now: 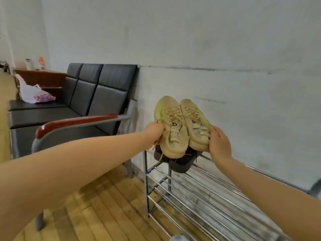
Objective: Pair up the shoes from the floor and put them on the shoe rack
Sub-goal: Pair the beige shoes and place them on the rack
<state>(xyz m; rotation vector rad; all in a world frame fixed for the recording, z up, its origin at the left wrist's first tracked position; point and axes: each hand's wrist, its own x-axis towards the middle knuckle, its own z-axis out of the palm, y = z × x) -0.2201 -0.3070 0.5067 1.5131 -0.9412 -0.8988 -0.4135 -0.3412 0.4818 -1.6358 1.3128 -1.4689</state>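
My left hand (155, 130) grips the outer side of the left beige sneaker (171, 126), fingers curled in along its edge near the laces. My right hand (219, 142) grips the outer side of the right beige sneaker (196, 122), thumb and fingers wrapped round the heel end. Both arms reach forward, left forearm long across the lower left of view, right forearm coming in from the lower right.

The two sneakers are pressed side by side, touching along their inner edges, toes pointing up toward the wall (225, 49), heels toward me. Laces pale, same tone as the uppers; small dark logo patch on each tongue; a yellow-green stripe along the outer edge of each.

The pair is held over the left end of the shoe rack (199, 186), above its top tier. Directly under the heels sits a pair of dark shoes (178, 162) on that top tier, soles partly overhanging the front rail. Whether the sneakers touch the dark shoes I cannot tell; they overlap in view.

Rack is chrome rails on a grey frame, several tiers showing, standing against the wall on a wooden floor (97, 211).

Left of the rack, just beside it: a bench of black padded seats (97, 87) with a grey metal frame and a reddish-brown armrest (78, 121). A white and pink plastic bag (34, 94) lies on the far seat. Beyond it a dark brown table (43, 75) carries some bottles, too blurred to identify.
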